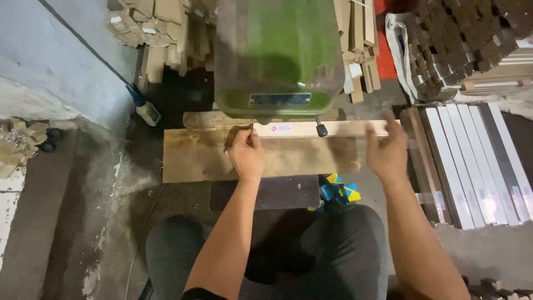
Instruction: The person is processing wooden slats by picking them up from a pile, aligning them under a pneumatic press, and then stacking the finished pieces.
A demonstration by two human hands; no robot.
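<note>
My knees sit under the wooden bench; my left hand is fisted at its far edge, right hand blurred with fingers apart, and grey concrete floor lies alongside.

Blue rectangular metal nameplate low on the front of the green machine housing, thin pale border, wider than tall. Small white oval sticker with pink-red print at the left end of the pale wooden strip, just below the machine. Small blue-and-yellow printed carton at the near right corner of the worktable, crumpled, tilted. Glossy clear-wrapped labels on the near ends of the white slats stacked at right, print too blurred to tell.
</note>
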